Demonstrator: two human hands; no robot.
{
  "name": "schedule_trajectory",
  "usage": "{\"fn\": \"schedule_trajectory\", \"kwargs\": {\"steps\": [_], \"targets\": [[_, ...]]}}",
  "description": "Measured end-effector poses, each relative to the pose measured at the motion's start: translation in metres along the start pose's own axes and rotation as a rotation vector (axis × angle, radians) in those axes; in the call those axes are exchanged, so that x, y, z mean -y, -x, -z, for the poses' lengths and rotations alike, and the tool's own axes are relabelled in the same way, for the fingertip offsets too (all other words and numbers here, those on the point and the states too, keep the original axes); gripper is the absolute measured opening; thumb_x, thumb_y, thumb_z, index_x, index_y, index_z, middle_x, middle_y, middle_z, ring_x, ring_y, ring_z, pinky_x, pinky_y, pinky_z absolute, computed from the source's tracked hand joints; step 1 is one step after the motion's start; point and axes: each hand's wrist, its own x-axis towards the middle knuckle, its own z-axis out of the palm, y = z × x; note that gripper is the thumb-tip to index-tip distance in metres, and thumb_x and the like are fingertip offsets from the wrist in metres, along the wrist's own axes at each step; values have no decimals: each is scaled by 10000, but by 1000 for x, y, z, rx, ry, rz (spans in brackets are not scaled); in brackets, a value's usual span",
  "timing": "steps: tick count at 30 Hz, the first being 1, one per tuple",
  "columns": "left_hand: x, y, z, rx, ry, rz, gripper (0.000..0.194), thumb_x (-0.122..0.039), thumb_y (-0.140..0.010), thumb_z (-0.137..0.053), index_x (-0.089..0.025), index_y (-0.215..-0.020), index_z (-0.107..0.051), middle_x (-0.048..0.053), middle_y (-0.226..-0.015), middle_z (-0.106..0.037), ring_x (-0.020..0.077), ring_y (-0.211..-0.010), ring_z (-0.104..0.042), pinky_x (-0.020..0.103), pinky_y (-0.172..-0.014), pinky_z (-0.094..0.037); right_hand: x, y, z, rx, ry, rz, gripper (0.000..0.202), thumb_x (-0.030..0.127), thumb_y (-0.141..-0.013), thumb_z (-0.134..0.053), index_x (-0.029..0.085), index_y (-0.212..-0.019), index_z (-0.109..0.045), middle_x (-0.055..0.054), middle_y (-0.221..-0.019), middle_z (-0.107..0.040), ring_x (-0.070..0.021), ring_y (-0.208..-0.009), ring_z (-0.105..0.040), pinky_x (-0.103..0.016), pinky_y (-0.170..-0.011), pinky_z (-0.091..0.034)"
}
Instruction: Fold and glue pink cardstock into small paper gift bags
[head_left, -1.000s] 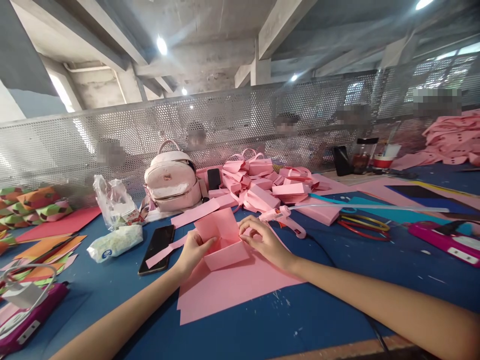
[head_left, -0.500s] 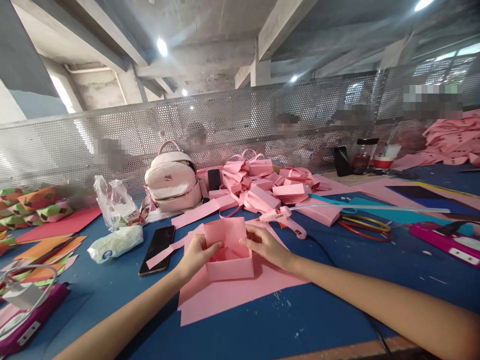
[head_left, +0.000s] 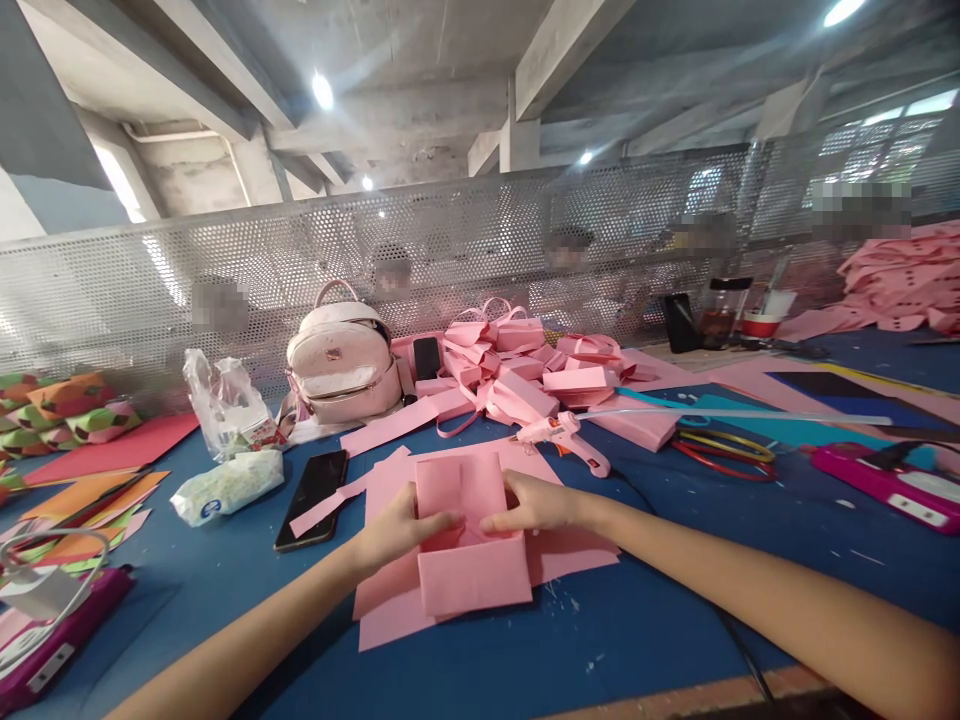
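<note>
A pink paper box (head_left: 475,578) with a raised back flap sits in front of me, tilted so that its inside shows. My left hand (head_left: 405,525) grips its left wall, thumb inside and fingers behind. On the opposite wall, my right hand (head_left: 536,500) is closed the same way, its thumb pointing into the box. Pink paper sheets (head_left: 382,610) lie under the box. Just behind my right hand rests a pink hot glue gun (head_left: 566,437) with a black cord. A narrow pink paper strip (head_left: 322,512) lies across a black phone (head_left: 304,500) left of my left hand.
A heap of pink paper pieces (head_left: 517,370) lies behind the box, beside a pale pink backpack (head_left: 341,365). A tissue pack (head_left: 229,487) and plastic bag (head_left: 225,405) are on the left. Magenta power strips (head_left: 892,490) flank both sides. A perforated metal screen (head_left: 465,230) stands behind.
Both hands have tipped the box and brought it slightly nearer to me, so its front wall sits lower. Both thumbs have moved further inside, closer together.
</note>
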Motion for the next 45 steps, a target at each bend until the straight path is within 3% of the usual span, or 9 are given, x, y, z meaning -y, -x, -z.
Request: {"fn": "schedule_trajectory", "kwargs": {"steps": [3,8,14,19,28,32,36,40,45], "targets": [[3,0,1,62,24,42,439,-316,-719,-833,-177,-1121,-728,84,-995,-764,287,-954,-687,354,-794,-553,5,2,-3,95,-14,11,307,402,-767,-736,152,-944,-742,-26,-859,-737,-220,-822,-692,-291,-733,-570],[4,1,2,119,40,65,481,-213,-659,-842,-202,-1129,-740,63,-1052,-760,301,-1003,-667,351,-805,-542,10,5,-16,129,-44,47,504,360,-762,-740,182,-1226,-660,-71,-1143,-724,-289,-1104,-657,-368,-925,-547],[-3,4,2,211,66,110,389,-239,-674,-823,-161,-1050,-764,83,-929,-767,298,-906,-692,372,-784,-550,6,6,-23,105,-53,51,512,309,-773,-713,177,-1262,-633,-84,-1198,-709,-288,-1115,-655,-389,-942,-544],[-2,4,1,175,54,70,462,-177,-667,-817,-189,-1123,-744,74,-1057,-754,318,-1033,-652,356,-818,-539,2,5,-24,79,-40,45,529,319,-764,-726,177,-1264,-630,-87,-1216,-704,-293,-1105,-657,-397,-939,-545],[10,-1,2,154,132,69,469,-138,-599,-865,-161,-1055,-759,63,-969,-756,272,-922,-677,303,-732,-540,7,6,-22,100,-47,74,546,326,-753,-760,188,-1268,-642,-81,-1194,-722,-293,-1116,-664,-384,-925,-559],[12,-6,9,67,244,95,337,-368,-739,-829,-111,-945,-759,94,-851,-752,213,-748,-686,269,-640,-515,4,3,-20,2,-55,93,571,343,-802,-722,181,-1332,-585,-114,-1256,-693,-313,-1131,-662,-427,-916,-565],[12,-18,18,-37,383,12,506,-589,-860,-641,-112,-993,-742,130,-907,-757,238,-789,-701,286,-658,-513,2,2,-21,-198,-25,125,538,402,-877,-654,201,-1364,-545,-120,-1334,-639,-315,-1237,-587,-449,-1011,-500],[12,-22,23,-129,471,-105,484,-565,-874,-645,-158,-1129,-706,129,-1185,-724,284,-1120,-642,312,-885,-495,1,3,-26,-394,26,104,400,393,-883,-650,201,-1232,-619,-125,-1185,-701,-329,-1146,-619,-481,-990,-496],[10,-16,18,-104,540,-98,490,-498,-884,-678,-203,-1273,-626,127,-1304,-671,305,-1159,-630,376,-942,-482,-3,4,-27,-533,48,106,385,467,-890,-629,209,-1177,-637,-129,-1192,-685,-342,-1200,-580,-484,-1045,-447]]}}
